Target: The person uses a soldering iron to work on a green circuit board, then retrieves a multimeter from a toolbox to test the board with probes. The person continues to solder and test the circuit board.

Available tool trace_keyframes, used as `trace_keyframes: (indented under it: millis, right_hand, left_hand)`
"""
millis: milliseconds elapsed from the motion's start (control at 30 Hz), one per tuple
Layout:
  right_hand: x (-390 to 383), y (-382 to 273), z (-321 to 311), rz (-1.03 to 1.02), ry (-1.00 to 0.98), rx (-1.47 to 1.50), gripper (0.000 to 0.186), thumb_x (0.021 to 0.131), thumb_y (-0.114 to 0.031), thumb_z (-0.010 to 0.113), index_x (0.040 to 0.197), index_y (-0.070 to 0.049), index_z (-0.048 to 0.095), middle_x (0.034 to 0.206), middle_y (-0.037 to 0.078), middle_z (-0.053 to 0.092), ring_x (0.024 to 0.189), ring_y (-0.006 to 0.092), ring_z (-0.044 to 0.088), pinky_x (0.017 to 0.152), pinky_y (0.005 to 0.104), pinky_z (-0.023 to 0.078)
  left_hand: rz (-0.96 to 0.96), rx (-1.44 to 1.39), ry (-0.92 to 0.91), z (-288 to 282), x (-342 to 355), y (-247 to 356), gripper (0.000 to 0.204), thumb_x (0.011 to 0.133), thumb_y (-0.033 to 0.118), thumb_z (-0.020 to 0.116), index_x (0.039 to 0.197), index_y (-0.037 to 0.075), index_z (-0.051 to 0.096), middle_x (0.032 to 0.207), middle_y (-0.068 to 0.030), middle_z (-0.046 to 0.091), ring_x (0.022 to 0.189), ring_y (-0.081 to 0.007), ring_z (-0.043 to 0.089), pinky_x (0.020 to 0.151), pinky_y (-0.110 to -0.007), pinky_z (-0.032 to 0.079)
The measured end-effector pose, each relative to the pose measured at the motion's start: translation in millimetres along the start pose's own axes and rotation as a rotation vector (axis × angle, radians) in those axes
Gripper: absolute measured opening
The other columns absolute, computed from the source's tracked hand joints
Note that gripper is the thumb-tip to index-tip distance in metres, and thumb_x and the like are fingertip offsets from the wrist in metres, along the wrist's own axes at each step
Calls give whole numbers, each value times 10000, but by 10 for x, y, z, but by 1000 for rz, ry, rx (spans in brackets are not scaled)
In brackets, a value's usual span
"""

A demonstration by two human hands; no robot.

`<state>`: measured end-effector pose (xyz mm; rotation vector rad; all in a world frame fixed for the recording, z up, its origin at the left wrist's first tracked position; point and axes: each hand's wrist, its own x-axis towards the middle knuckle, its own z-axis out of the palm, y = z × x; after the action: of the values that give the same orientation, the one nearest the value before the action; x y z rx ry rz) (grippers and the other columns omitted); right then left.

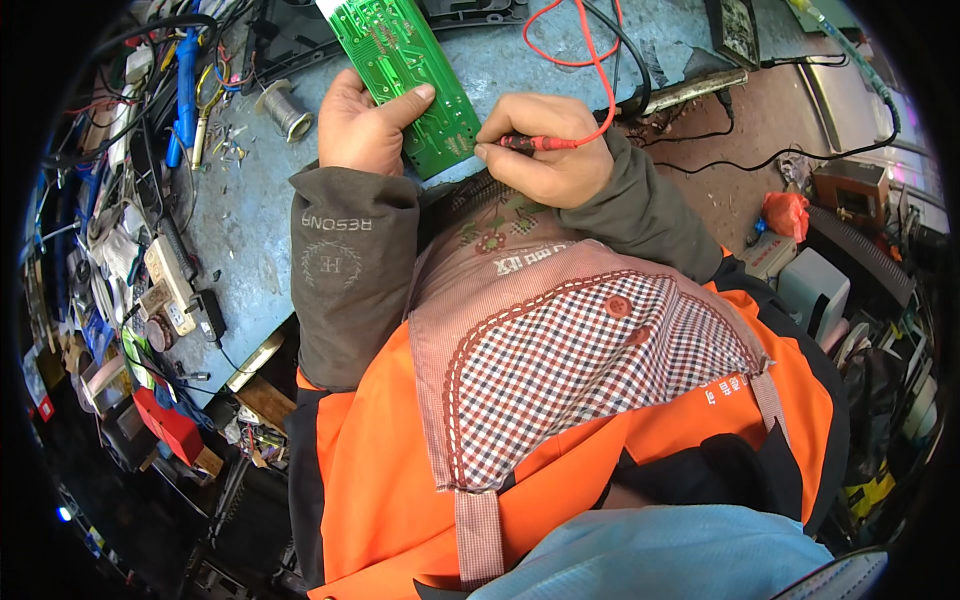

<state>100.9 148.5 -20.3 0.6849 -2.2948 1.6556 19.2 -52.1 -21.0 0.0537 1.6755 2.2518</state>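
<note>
A long green circuit board (pixel 415 75) is tilted above the near edge of the blue workbench (pixel 240 210). My left hand (pixel 365 125) grips its left edge, with the thumb lying on the board's face. In my right hand (pixel 550 150) is a red and black test probe (pixel 530 144), pinched like a pen. Its tip is at the lower right edge of the board; whether it touches cannot be made out. A red lead (pixel 608 80) runs from the probe's back end up over the bench.
A spool of solder wire (pixel 284 110) stands left of the board. Farther left lie a blue-handled tool (pixel 186 85), tangled cables and a power strip (pixel 168 284). A black cable (pixel 645 75) loops at the upper right. Boxes and a red plastic bag (pixel 786 215) crowd the right side.
</note>
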Motion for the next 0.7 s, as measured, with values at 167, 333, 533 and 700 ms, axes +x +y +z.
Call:
trace_keyframes:
  millis: [167,333,533,700]
  right_hand:
    - [-17,23,-22,-4,-63,13,78,803,18,698,855,9,640,757,99,640,643,210,616,584,338,461]
    - [-27,21,6,-19,-30,11,87,801,13,702,856,9,635,760,105,644,647,220,620,582,341,464]
    - [-29,11,-16,-37,-38,-16,84,810,17,701,852,6,629,768,107,647,652,225,625,583,343,466]
    - [-53,37,7,-7,-15,-1,82,810,15,707,852,-2,638,769,100,639,658,220,618,591,341,468]
  left_hand:
    - [-3,1,8,9,-17,13,339,888,-109,705,1200,-54,586,1085,-167,735,941,-238,736,851,-373,609]
    - [-4,-2,1,14,-14,12,338,886,-110,705,1199,-54,590,1083,-164,736,936,-237,736,849,-374,610]
    - [17,-7,13,8,-2,-29,337,881,-113,706,1193,-54,593,1082,-167,736,931,-239,736,853,-377,610]
    - [-1,-4,4,-12,-1,-21,340,879,-110,712,1193,-54,593,1082,-168,736,935,-242,735,855,-379,610]
